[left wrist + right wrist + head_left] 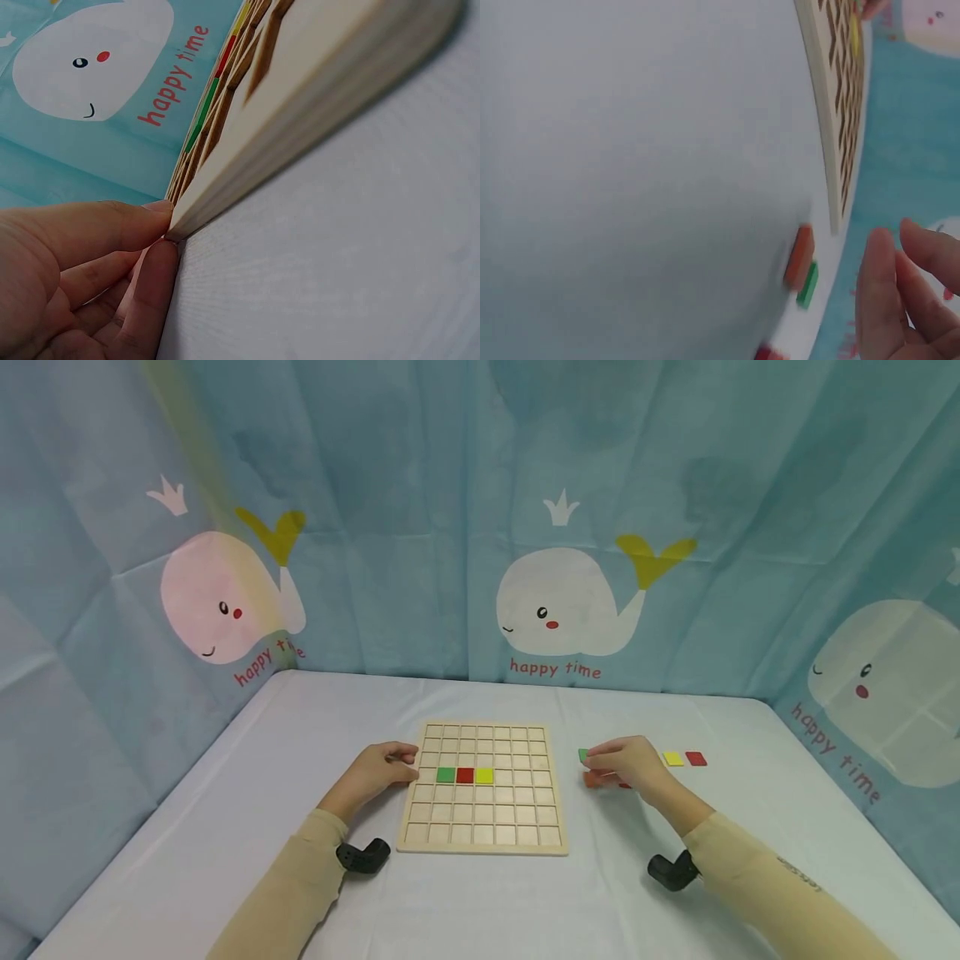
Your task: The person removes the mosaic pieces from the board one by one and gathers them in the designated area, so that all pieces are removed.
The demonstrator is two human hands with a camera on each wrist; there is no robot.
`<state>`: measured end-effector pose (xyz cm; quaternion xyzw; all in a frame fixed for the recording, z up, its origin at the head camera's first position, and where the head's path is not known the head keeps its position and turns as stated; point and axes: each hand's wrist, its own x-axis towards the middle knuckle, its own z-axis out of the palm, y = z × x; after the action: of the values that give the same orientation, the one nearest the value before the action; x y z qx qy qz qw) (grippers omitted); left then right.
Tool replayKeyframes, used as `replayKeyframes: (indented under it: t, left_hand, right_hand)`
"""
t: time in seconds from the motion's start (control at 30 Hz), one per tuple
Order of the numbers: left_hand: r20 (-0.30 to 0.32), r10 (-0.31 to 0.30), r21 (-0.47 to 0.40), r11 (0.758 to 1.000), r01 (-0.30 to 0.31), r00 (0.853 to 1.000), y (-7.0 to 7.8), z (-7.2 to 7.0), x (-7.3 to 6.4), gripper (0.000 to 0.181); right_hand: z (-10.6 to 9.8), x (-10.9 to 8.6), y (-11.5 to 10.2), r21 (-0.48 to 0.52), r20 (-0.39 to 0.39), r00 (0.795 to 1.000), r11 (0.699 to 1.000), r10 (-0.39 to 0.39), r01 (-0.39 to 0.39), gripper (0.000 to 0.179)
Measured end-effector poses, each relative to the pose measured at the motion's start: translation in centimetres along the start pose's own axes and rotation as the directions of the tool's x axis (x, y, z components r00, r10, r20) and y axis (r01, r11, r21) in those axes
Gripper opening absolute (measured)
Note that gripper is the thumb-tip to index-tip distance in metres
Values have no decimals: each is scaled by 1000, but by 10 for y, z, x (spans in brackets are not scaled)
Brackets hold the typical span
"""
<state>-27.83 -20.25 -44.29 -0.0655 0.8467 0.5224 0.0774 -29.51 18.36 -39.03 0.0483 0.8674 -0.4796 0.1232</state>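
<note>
A light wooden grid board [480, 850] lies on the table, with a green tile [446, 775], a red tile [465, 775] and a yellow tile [484, 775] side by side in one row. My left hand [375, 774] pinches the board's left edge; the left wrist view shows the thumb [154, 285] and index finger meeting at it. To the right of the board, my right hand [628, 764] hovers over loose tiles, fingers slightly bent with nothing between them. Below the fingertips lie an orange tile [800, 256] and another green tile [808, 285]. A further red tile [769, 352] is partly hidden by that hand in the head view.
Beyond the right hand lie another yellow tile [673, 759] and another red tile [696, 759]. The table wears a white cloth [480, 910]. A blue curtain [420, 610] with printed whales hangs along its back and sides. Dark wrist devices [363, 857] sit at both sleeves.
</note>
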Motion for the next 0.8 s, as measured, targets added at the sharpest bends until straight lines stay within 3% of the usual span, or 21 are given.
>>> replayKeyframes:
  t: [0.13, 0.3, 0.53, 0.8]
  left_hand:
    - [-3, 10, 0, 1000, -10, 1000, 0, 1, -1, 51]
    - [-22, 6, 0, 1000, -6, 1000, 1, 1, -2, 50]
    - [-15, 0, -8, 1000, 0, 1000, 0, 1, -2, 49]
    - [-21, -2, -7, 1000, 2, 1000, -1, 1, -1, 49]
  right_hand:
    - [19, 4, -8, 39, 22, 1000, 999, 14, -15, 29]
    - [38, 9, -19, 17, 43, 999, 1000, 22, -23, 28]
    - [61, 11, -31, 108, 108, 993, 993, -52, 41, 25]
    - [84, 15, -36, 136, 131, 990, 990, -57, 39, 20]
